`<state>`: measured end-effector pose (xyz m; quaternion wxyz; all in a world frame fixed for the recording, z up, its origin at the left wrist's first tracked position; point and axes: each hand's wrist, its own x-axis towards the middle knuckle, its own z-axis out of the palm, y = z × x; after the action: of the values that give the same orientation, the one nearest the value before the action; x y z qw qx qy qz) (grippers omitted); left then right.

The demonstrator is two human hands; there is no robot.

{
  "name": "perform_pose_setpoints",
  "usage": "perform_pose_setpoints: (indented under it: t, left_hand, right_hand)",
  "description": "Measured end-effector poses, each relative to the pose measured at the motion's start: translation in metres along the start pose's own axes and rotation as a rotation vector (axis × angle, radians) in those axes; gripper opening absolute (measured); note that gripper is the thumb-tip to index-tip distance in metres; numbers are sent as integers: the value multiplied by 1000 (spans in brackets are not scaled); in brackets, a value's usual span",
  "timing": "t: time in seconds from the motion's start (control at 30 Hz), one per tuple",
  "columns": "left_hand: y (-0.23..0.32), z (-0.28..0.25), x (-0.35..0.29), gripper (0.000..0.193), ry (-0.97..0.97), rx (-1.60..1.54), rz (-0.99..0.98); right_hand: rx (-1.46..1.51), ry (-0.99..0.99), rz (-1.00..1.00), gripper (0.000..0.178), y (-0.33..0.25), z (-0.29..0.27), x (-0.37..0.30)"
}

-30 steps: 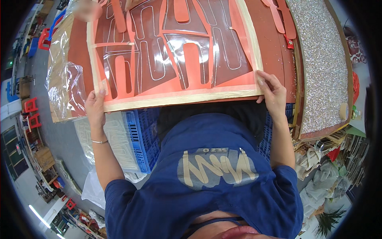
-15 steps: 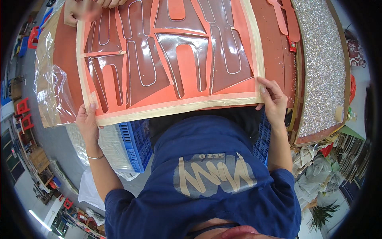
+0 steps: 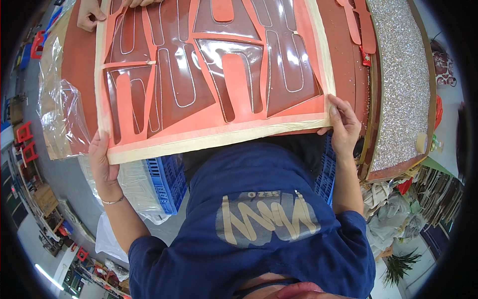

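Fingers [image 3: 334, 110] pinch glossy orange stencil sheet [image 3: 214, 74].

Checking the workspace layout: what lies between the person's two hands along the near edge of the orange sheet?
In the head view, between the left hand and right hand runs only the orange sheet's cream taped border; nothing rests on it.

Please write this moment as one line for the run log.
left hand: grips near-left corner of orange stencil sheet | right hand: grips near-right corner | another person's hand: at far edge | blue crate: below sheet
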<state>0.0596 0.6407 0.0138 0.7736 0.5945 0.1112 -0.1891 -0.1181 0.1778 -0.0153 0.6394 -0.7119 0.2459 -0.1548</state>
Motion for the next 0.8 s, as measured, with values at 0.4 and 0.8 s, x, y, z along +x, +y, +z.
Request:
perform_pose_setpoints:
  t: [0.4,0.8]
  left_hand:
    - [-19,-6,5,26,150,408,18]
    - [5,8,-18,55,102,-141,-39]
  right_hand:
    - [-113,-28,50,21,-4,1,4]
    - [-102,19,4,23,-2,3,2]
